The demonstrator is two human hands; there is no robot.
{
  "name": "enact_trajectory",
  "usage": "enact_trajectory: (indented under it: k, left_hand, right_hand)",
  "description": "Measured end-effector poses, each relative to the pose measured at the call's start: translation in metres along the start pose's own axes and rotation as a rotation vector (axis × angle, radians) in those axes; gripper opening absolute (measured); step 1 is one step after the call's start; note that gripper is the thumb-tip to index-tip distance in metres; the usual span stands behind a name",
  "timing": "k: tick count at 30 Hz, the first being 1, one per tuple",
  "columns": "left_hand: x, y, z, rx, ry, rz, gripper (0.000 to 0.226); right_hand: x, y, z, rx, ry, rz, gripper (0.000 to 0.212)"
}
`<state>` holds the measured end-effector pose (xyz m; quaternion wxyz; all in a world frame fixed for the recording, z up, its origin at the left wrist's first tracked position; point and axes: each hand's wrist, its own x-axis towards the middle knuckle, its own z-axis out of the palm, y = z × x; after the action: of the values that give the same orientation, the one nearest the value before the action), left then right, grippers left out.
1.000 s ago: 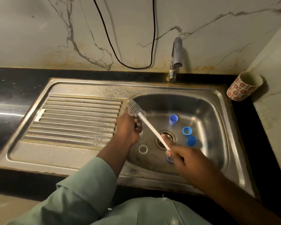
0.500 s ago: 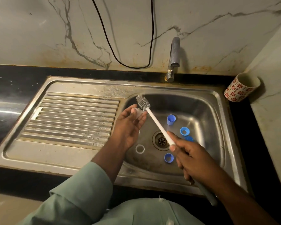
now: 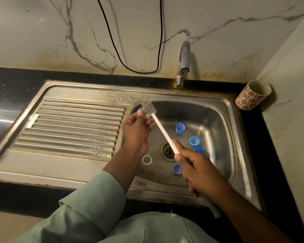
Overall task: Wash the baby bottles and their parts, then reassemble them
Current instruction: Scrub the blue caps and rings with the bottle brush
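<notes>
While the left hand (image 3: 137,132) pinches a small clear part (image 3: 142,110) above the sink's (image 3: 223,106) left rim, the right hand (image 3: 198,171) grips the brush (image 3: 148,108), bristles against it: scrubbing is under way. Blue caps (image 3: 180,128) wait near the drain (image 3: 168,150); rinsing likely follows.

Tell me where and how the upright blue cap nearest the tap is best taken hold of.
Pinch the blue cap across its side walls, coming straight down from above. It stands upright on the basin floor, apart from the other blue parts, so both sides look free for fingers.
</notes>
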<state>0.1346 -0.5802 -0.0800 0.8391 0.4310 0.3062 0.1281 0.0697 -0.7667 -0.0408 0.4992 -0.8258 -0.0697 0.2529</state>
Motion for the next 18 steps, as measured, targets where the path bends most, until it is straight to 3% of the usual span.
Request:
enact_trajectory:
  k: [2,6,10,14,18]
  left_hand:
    - [0.006,0.004,-0.002,-0.045,0.046,-0.016,0.017]
    - [-0.004,-0.003,0.001,0.096,-0.075,-0.068,0.028]
    - [0.008,0.009,-0.003,-0.055,0.089,-0.035,0.034]
    - [-0.004,0.004,-0.001,0.138,-0.115,0.019,0.028]
    - [0.006,0.014,-0.007,0.048,-0.053,-0.002,0.027]
  right_hand:
    - [-0.006,-0.003,0.000,-0.057,-0.028,-0.029,0.037]
    - [0.004,-0.015,-0.006,-0.065,-0.006,0.004,0.034]
    - [-0.006,-0.022,0.003,-0.117,-0.043,-0.035,0.028]
    - [0.004,-0.029,0.004,-0.057,0.035,0.016,0.039]
    - [-0.007,-0.035,0.007,-0.060,-0.005,0.002,0.029]
